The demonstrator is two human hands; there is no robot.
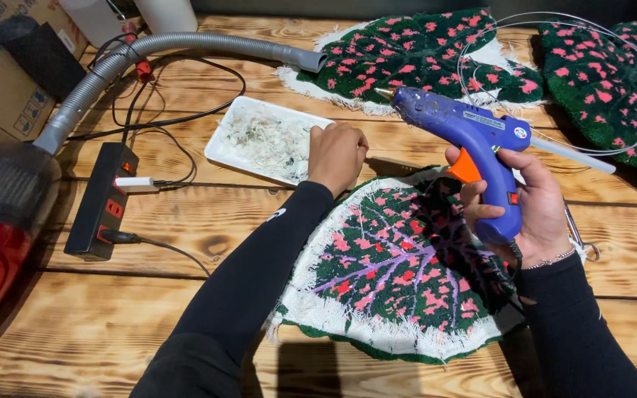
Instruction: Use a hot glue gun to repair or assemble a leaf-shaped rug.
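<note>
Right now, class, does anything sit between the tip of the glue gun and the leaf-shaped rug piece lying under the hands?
Nothing visible does. The right hand holds the glue gun raised, its tip pointing left over the leaf rug. The left hand rests as a fist at the rug's upper left edge, beside the white tray, off to the side of the tip.

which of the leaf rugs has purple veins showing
The leaf rug lying under both hands, nearest the camera. It shows purple veins and a white fringed border; the two leaf rugs at the table's far edge are plain green with pink spots.
</note>
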